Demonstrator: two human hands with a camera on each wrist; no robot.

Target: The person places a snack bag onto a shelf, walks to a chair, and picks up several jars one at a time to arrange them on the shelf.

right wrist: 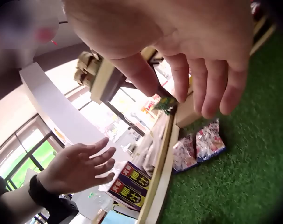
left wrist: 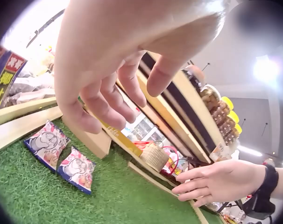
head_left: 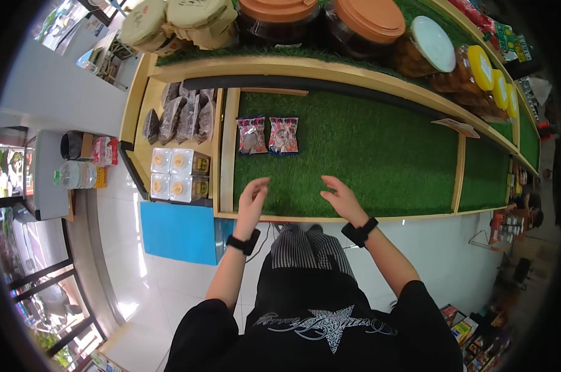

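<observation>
Two small pink, white and dark-blue snack packets lie side by side on the green artificial grass, the left packet (head_left: 252, 135) near the wooden divider and the right packet (head_left: 283, 136) beside it. My left hand (head_left: 253, 197) hovers over the front of the grass, nearest the packets, with nothing in it and its fingers loosely bent. Across a gap, my right hand (head_left: 342, 198) is held up with fingers extended, also holding nothing. In the left wrist view the palm of the right hand (left wrist: 221, 181) faces the left hand. Both wrists wear black bands.
Left of the divider (head_left: 228, 149) stand boxed drink cartons (head_left: 180, 175) and several dark-filled bags (head_left: 180, 118). A raised shelf behind carries large jars (head_left: 367, 22) with orange, white and yellow lids. A price card (head_left: 455, 128) sticks out at the right. A blue panel (head_left: 180, 232) is front left.
</observation>
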